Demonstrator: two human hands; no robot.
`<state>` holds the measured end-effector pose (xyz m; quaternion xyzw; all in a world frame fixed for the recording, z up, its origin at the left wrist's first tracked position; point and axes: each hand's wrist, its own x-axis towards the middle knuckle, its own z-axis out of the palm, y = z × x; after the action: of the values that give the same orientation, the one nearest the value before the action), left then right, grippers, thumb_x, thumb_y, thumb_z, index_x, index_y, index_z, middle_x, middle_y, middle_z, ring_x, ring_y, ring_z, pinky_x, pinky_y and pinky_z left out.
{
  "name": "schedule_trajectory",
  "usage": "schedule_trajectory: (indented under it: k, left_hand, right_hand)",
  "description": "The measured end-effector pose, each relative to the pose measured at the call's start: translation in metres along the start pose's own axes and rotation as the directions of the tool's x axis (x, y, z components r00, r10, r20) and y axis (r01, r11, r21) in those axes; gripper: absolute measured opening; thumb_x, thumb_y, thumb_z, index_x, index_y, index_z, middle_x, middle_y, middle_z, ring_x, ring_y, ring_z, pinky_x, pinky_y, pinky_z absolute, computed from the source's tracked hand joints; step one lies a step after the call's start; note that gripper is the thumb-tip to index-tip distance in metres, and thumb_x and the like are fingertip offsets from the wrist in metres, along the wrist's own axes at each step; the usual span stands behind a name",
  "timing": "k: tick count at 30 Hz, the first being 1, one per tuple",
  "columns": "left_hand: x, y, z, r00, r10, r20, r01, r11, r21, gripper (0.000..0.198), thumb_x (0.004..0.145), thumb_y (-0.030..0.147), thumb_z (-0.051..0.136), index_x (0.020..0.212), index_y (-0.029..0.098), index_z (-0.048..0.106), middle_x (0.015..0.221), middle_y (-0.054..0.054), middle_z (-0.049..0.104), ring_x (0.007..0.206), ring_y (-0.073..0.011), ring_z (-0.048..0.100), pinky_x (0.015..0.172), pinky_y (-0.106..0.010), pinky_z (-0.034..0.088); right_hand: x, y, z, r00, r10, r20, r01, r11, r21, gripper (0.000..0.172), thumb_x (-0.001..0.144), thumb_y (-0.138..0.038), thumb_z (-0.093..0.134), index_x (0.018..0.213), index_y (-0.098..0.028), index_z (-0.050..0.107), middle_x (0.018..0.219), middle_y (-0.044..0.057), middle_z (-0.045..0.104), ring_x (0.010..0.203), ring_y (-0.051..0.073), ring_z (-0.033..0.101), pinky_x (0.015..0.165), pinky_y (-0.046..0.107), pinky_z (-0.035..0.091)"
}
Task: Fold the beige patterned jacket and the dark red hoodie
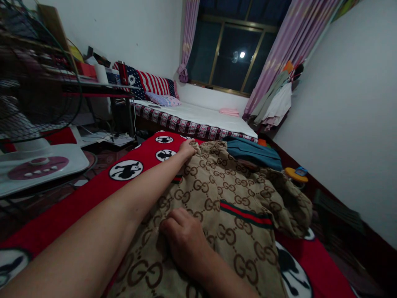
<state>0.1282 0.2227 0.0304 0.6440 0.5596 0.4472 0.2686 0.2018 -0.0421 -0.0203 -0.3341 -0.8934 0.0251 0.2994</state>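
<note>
A tan jacket with a brown interlocking-letter pattern lies spread over a red blanket. A green and red stripe crosses its chest, and one sleeve bunches up at the right. At the far end, my left hand is stretched out and closed on the jacket's shoulder, near the collar. Closer to me, my right hand rests on the front with its fingers curled into the cloth. Those fingertips are partly hidden. Beyond the collar lies a folded blue cloth.
A white-based fan stands close on the left, beside a cluttered desk. Behind is a bed with pillows under a window. At the right are a small yellow stool, a dark green chair and hanging clothes.
</note>
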Motion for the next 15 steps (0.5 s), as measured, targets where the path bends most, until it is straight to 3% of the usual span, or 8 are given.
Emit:
schedule_trajectory:
  k: [2, 4, 7, 11, 15]
  left_hand:
    - [0.002, -0.006, -0.006, 0.999, -0.016, -0.040, 0.010, 0.988, -0.151, 0.071, 0.068, 0.006, 0.058, 0.137, 0.014, 0.044, 0.116, -0.012, 0.067, 0.099, -0.0192, 0.066, 0.084, -0.029, 0.052]
    - [0.003, -0.016, -0.012, 0.997, -0.048, -0.066, 0.029, 0.965, -0.262, 0.074, 0.067, 0.005, 0.058, 0.138, 0.012, 0.043, 0.117, -0.014, 0.066, 0.100, -0.0206, 0.066, 0.085, -0.031, 0.052]
    - [0.001, -0.034, -0.014, 0.994, -0.089, -0.064, 0.059, 0.928, -0.367, 0.075, 0.060, 0.004, 0.063, 0.133, 0.012, 0.050, 0.115, -0.015, 0.067, 0.102, -0.0242, 0.065, 0.086, -0.035, 0.053]
    - [0.000, -0.044, -0.010, 0.997, -0.078, -0.002, 0.068, 0.889, -0.454, 0.074, 0.053, 0.000, 0.064, 0.126, 0.013, 0.056, 0.116, -0.014, 0.067, 0.106, -0.0261, 0.064, 0.085, -0.034, 0.054]
    - [0.004, -0.034, -0.004, 0.998, -0.042, 0.038, 0.055, 0.848, -0.527, 0.087, 0.061, 0.000, 0.058, 0.144, 0.015, 0.036, 0.126, -0.014, 0.063, 0.107, -0.0216, 0.064, 0.084, -0.032, 0.054]
  right_hand:
    - [0.006, -0.004, -0.005, 0.988, 0.068, -0.136, -0.045, 0.985, 0.166, 0.020, 0.097, -0.018, 0.042, 0.089, -0.018, 0.060, 0.085, 0.004, 0.059, 0.081, 0.016, 0.052, 0.070, 0.027, 0.044]
    - [0.010, -0.007, -0.006, 0.974, 0.119, -0.193, -0.060, 0.956, 0.287, 0.023, 0.098, -0.021, 0.039, 0.089, -0.019, 0.061, 0.086, 0.005, 0.060, 0.082, 0.015, 0.054, 0.073, 0.027, 0.045]
    - [0.010, -0.005, 0.000, 0.988, 0.137, -0.066, -0.106, 0.933, 0.343, 0.017, 0.095, -0.018, 0.045, 0.087, -0.019, 0.061, 0.087, 0.004, 0.061, 0.083, 0.014, 0.056, 0.073, 0.025, 0.045]
    - [0.003, 0.000, 0.011, 0.982, 0.134, 0.131, -0.167, 0.943, 0.289, 0.009, 0.088, -0.015, 0.055, 0.091, -0.020, 0.061, 0.092, 0.002, 0.061, 0.087, 0.014, 0.057, 0.075, 0.023, 0.044]
    - [-0.001, -0.004, 0.014, 0.987, 0.087, 0.132, -0.114, 0.970, 0.214, 0.011, 0.088, -0.018, 0.057, 0.097, -0.021, 0.060, 0.098, 0.003, 0.062, 0.091, 0.016, 0.055, 0.077, 0.026, 0.043]
